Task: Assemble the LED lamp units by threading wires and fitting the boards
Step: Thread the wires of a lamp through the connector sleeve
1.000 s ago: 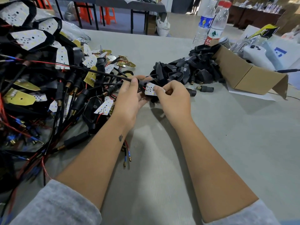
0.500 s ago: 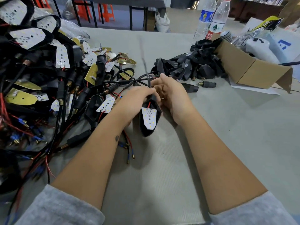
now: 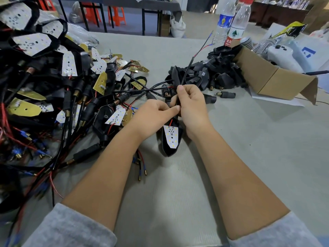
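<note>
A black lamp housing [image 3: 169, 148] with a white LED board [image 3: 171, 136] in it hangs point-down just above the table between my hands. My left hand [image 3: 153, 114] grips the housing's top end, index finger stretched toward the right hand. My right hand [image 3: 191, 106] pinches the black cable [image 3: 187, 68] that rises from the housing up and to the right, ending in bare red and blue leads [image 3: 210, 44].
A big heap of finished lamp units and cables [image 3: 53, 90] covers the left side. Empty black housings [image 3: 213, 73] spill from a cardboard box [image 3: 277, 81] at right. Two water bottles [image 3: 233, 24] stand behind. Loose leads [image 3: 142, 168] lie under my left forearm.
The cable now stands up to the right in my right hand's pinch, where it was blurred and low before. The housing with its board hangs a bit lower; both hands stay together.
</note>
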